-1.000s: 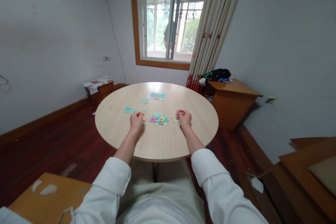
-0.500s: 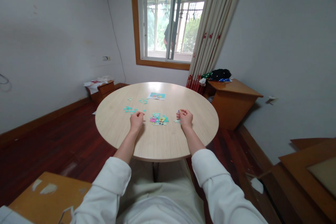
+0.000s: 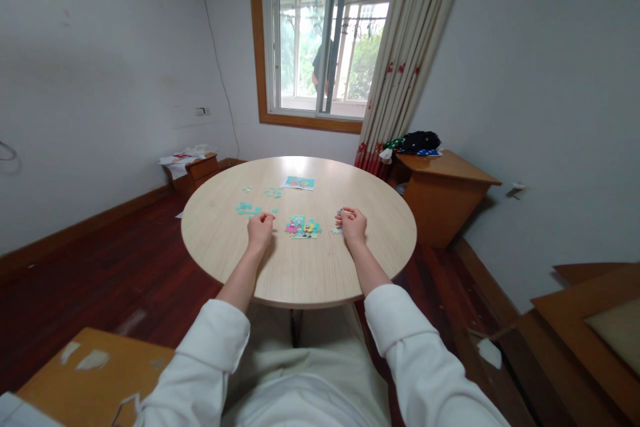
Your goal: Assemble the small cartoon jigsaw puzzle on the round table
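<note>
A partly joined jigsaw puzzle (image 3: 303,227) with pink and yellow cartoon figures lies on the round table (image 3: 310,273) between my hands. My right hand (image 3: 355,225), to its right, pinches a small puzzle piece (image 3: 341,212) between thumb and fingers. Below that hand a few more pieces (image 3: 337,231) lie partly hidden. My left hand (image 3: 261,229) rests at the puzzle's left with fingers curled closed; whatever it may hold is hidden. Loose turquoise pieces (image 3: 246,208) are scattered just beyond it. Farther back lies a printed picture card (image 3: 299,183) with similar figures.
More pale pieces (image 3: 273,193) lie near the card. A wooden cabinet (image 3: 445,193) with dark cloth on top stands right of the table, a low stand (image 3: 193,168) with papers at left. A person (image 3: 324,67) shows beyond the window.
My right hand has turned the piece slightly in its fingers. My left hand and the pieces on the table look the same.
</note>
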Demonstrator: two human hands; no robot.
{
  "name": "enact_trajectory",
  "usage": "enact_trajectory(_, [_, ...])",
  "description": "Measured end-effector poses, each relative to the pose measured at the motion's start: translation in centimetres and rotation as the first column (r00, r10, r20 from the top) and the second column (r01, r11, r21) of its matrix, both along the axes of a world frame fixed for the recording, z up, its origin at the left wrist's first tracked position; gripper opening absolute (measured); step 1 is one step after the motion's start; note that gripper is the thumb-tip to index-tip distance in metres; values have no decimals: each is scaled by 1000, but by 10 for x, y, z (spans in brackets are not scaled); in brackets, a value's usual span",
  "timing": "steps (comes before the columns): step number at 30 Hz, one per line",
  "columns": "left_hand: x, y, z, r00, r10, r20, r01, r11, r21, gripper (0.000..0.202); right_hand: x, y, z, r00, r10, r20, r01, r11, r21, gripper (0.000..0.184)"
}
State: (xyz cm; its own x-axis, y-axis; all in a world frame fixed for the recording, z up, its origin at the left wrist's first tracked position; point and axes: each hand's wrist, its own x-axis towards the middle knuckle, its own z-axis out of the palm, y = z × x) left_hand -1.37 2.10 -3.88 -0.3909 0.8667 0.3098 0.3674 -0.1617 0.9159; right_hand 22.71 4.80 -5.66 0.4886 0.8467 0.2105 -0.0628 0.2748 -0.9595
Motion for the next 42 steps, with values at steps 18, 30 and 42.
enact_trajectory(18, [0, -2, 2, 1000, -8, 22, 8, 1000, -3, 17, -2, -1, 4, 999, -26, -24, 27, 999, 35, 16])
enact_trajectory(30, [1, 0, -4, 997, -71, 24, 70, 997, 9, 17, -14, -15, 7, 921, -60, 386, -18, 981, 195, 19])
enact_trajectory(42, [15, -8, 2, 897, -435, 78, 429, 899, 85, 24, -77, -43, 10, 774, 226, 592, -383, 911, 152, 18])
